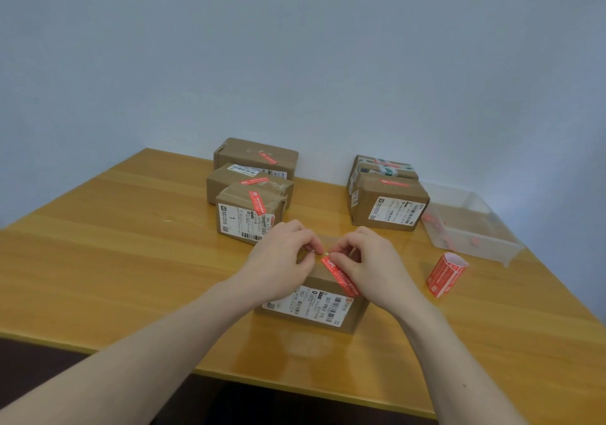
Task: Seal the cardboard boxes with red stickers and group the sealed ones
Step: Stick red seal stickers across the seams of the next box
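Both hands meet over the cardboard box (314, 303) that sits on the wooden worktop (131, 260) nearest the person. The left hand (282, 260) has its fingers (310, 244) curled, thumb and forefinger pinching a thin pale strip, apparently the backing, right at the top end of the red sticker (339, 275). The right hand (367, 264) has its fingers (341, 249) curled too, pinching the same end of the sticker from the other side, so the two sets of fingertips nearly touch. From that pinch the sticker runs down toward the person, slanting across the top of the box beneath the right hand's fingers and ending near the white shipping label (311, 303) on the box's near face.

Beyond the left hand's fingers stands a group of three boxes (252, 188), one behind another, each with a red sticker on top. Beyond the right hand's fingers, and apart from that group, stand two more boxes (387, 195), also carrying red stickers. Outward from the right hand's fingers a roll of red stickers (446, 275) stands on the worktop, and past it lies a clear plastic tray (472, 224) with small red scraps inside.
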